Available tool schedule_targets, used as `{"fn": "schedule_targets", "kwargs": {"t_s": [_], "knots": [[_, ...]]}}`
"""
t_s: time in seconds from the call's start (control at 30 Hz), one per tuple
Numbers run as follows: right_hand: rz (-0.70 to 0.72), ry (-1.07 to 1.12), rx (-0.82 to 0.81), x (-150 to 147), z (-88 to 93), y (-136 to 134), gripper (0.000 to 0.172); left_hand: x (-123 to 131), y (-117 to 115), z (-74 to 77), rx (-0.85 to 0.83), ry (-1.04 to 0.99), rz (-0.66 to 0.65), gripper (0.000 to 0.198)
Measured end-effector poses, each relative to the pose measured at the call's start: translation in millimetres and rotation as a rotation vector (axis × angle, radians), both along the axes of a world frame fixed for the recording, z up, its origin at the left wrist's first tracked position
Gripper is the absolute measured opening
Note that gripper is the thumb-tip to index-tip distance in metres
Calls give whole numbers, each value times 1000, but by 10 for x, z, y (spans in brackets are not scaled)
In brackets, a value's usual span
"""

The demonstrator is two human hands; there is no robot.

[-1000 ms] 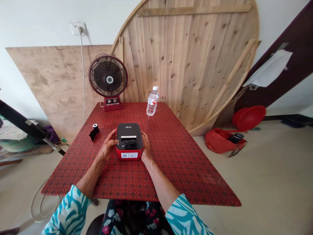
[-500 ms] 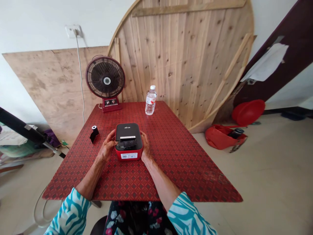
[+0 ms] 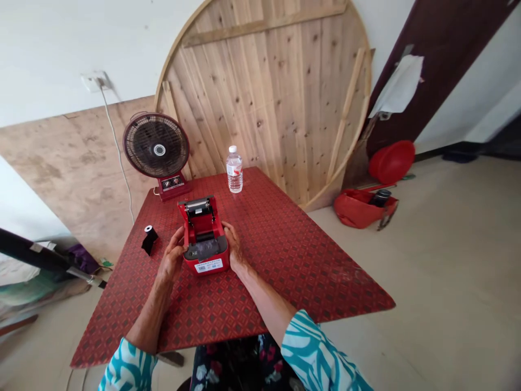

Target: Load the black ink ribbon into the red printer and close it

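A red and black label printer (image 3: 208, 259) stands on the red patterned table with its lid (image 3: 199, 209) swung up and back, baring the red inside and a roller. My left hand (image 3: 174, 258) grips its left side, the thumb near the front corner of the black top. Against the right side, my right hand (image 3: 234, 247) is wrapped with its fingers along the wall. To the left of the printer lies a small paper roll (image 3: 148, 238) with a white core end and a dark loose tail. Neither hand touches that roll.
A dark red fan (image 3: 158, 151) stands at the table's back left, its cord by the wall. A water bottle (image 3: 235, 171) is upright near the back edge. The table (image 3: 293, 271) has a pointed right front corner. A red bag (image 3: 354, 209) sits on the floor to the right.
The printer's lid was closed and is now raised. Both hands have stayed at the printer's sides. The view has turned to the right and tilted.
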State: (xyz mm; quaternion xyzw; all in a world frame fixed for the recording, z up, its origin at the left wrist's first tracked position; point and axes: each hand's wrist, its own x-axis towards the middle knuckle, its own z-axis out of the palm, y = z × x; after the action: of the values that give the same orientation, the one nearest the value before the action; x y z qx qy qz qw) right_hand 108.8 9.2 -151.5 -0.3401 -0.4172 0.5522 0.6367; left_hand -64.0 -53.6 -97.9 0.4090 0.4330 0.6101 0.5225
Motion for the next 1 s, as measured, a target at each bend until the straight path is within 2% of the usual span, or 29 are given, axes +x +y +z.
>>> {"fn": "schedule_targets", "kwargs": {"t_s": [0.1, 0.17, 0.23, 0.33, 0.4, 0.53, 0.7, 0.83, 1.0], "knots": [[-17, -5, -2, -12, 9, 3, 41, -25, -16, 105, 29, 168, 27, 64], [-20, -13, 0, -17, 25, 0, 40, -15, 5, 248, 112, 426, 87, 51], [-20, -26, 1, -15, 53, -8, 38, 26, 84, 427, 212, 733, 78, 37], [-27, -40, 12, -1, 100, -21, 36, 125, 328, 655, 272, 1085, -112, 27], [-37, -33, 22, 7, 126, -25, 35, 181, 534, 728, 237, 1196, -256, 19], [-47, -20, 38, 11, 164, -32, 31, 213, 848, 737, 143, 1242, -441, 11], [-53, -12, 55, 17, 203, -42, 27, 193, 907, 749, 111, 1256, -515, 11], [-47, -6, 53, 19, 215, -44, 27, 197, 801, 799, 124, 1250, -489, 15], [-45, -1, 50, 15, 214, -42, 29, 142, 517, 965, 271, 1245, -263, 28]]}}
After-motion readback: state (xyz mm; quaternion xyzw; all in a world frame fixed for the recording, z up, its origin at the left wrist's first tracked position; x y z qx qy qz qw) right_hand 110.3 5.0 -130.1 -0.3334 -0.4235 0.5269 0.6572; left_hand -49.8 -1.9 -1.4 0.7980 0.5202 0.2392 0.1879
